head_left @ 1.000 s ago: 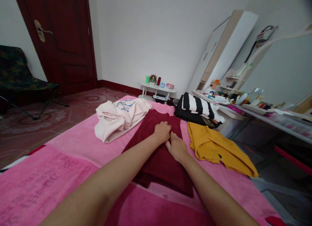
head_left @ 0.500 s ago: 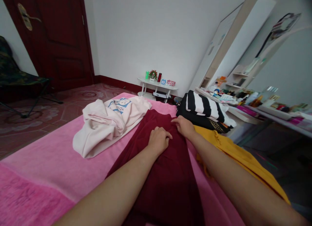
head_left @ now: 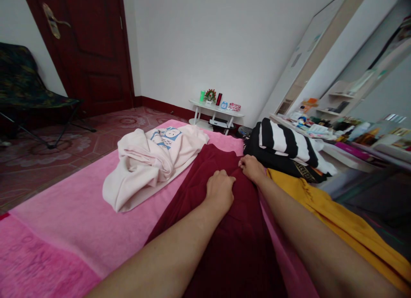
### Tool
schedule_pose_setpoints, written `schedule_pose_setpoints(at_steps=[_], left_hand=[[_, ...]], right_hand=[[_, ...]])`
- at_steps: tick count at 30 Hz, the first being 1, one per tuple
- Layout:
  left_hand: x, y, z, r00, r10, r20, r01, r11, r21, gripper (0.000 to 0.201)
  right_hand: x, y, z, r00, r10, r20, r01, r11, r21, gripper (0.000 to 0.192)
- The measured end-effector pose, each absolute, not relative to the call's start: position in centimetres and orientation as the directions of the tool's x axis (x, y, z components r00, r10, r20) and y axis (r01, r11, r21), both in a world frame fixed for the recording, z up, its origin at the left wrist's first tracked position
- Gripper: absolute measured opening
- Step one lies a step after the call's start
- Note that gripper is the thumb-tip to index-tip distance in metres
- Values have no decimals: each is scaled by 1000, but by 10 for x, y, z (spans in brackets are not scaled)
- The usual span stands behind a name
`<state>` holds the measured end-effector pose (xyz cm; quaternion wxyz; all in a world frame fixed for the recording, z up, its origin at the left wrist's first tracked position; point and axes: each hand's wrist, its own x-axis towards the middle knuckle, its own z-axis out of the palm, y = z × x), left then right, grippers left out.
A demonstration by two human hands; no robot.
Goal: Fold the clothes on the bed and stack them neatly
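A dark red garment [head_left: 224, 229] lies lengthwise on the pink blanket [head_left: 64, 212]. My left hand [head_left: 221, 192] rests on the cloth near its far end, fingers curled and pressing down. My right hand [head_left: 252, 168] pinches the garment's far right edge. A crumpled cream sweatshirt [head_left: 150, 161] with a blue print lies to the left. A yellow garment [head_left: 337, 221] runs under my right forearm. A black-and-white striped piece [head_left: 284, 144] sits on dark clothing beyond my right hand.
A dark red door [head_left: 86, 49] and a folding chair [head_left: 28, 92] stand at the left. A small white table [head_left: 216, 111] with small items is against the far wall. A cluttered counter [head_left: 353, 139] and a mirror [head_left: 321, 49] fill the right side.
My right hand went from beside the left hand out to the garment's far right edge and stays there. The view has moved closer to the red garment.
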<state>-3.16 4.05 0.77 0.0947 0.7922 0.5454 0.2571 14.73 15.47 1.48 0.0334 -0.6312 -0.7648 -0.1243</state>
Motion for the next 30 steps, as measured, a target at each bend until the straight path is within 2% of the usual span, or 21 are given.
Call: schedule_pose_setpoints(at_steps=[5, 8, 11, 14, 18, 21, 23, 27, 30], left_hand=[[-33, 38, 9, 251, 932, 263, 843, -344, 413, 32], [-33, 38, 9, 264, 927, 268, 838, -358, 413, 32], [-32, 37, 10, 280, 916, 288, 825, -383, 416, 33], [-32, 37, 10, 285, 916, 284, 819, -386, 424, 34], [-34, 35, 10, 229, 932, 281, 844, -334, 420, 29], [-35, 34, 10, 170, 942, 289, 856, -286, 430, 25], [-37, 35, 9, 150, 941, 302, 848, -280, 451, 25], [-44, 44, 6, 126, 963, 237, 787, -243, 568, 28], [-51, 52, 5, 166, 973, 160, 711, -230, 665, 40]], right_hand=[[142, 135, 17, -71, 922, 381, 997, 62, 35, 14], [141, 124, 19, -156, 882, 444, 982, 188, -29, 26], [145, 122, 3, -253, 927, 276, 957, 282, -68, 42], [150, 129, -18, -152, 982, 110, 982, 162, -93, 53], [146, 135, -20, -12, 998, 64, 996, 17, -84, 58], [138, 120, -8, 13, 1000, 20, 996, -11, -84, 58], [133, 99, -2, -27, 998, 61, 993, 34, -111, 54], [125, 40, -3, -180, 933, 311, 941, 256, -224, 45], [122, -1, -9, -315, 901, 297, 866, 401, -298, 45]])
